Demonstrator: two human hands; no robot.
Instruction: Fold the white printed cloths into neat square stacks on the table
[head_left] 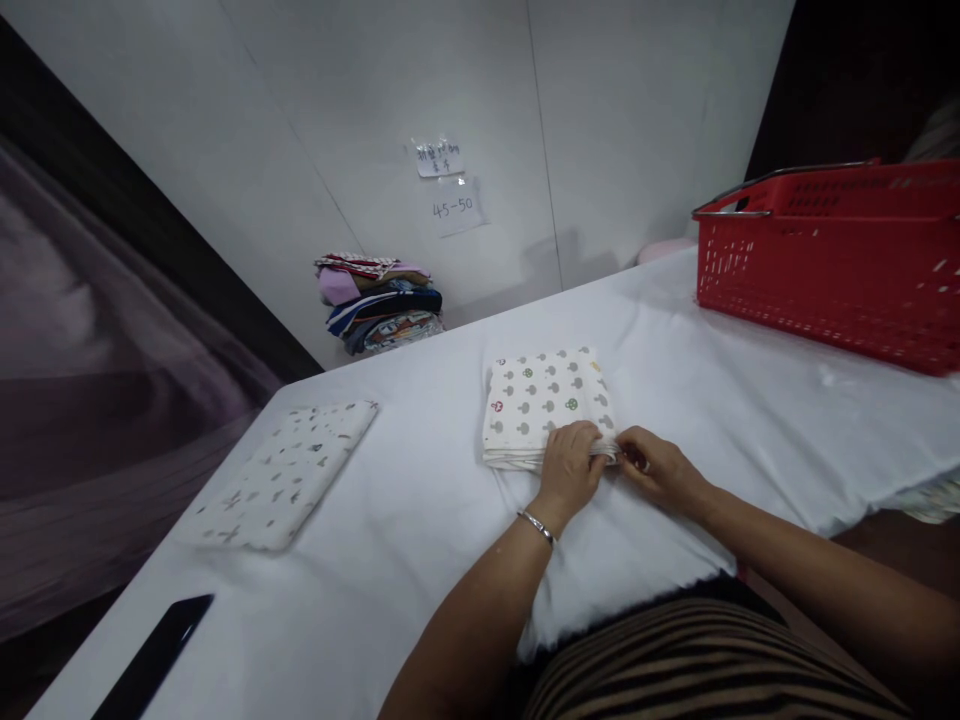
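In front of me lies a folded white cloth [544, 390] printed with grey, green and red mushroom shapes, its layered edge toward me. My left hand [571, 462], below a silver bracelet, grips that near edge with fingers on top and the thumb at the layers. At the cloth's near right corner, my right hand [656, 468] pinches the folded layers between thumb and fingertips. A second folded white cloth [289, 475] with small scattered prints lies apart to the left, touched by neither hand.
A white sheet covers the table [420, 440]. On the right stands a red plastic basket [825, 270] with metal handles. A stack of folded fabrics [386, 305] sits by the wall under paper labels [450, 185]. A dark phone-like slab [157, 655] lies at the front left.
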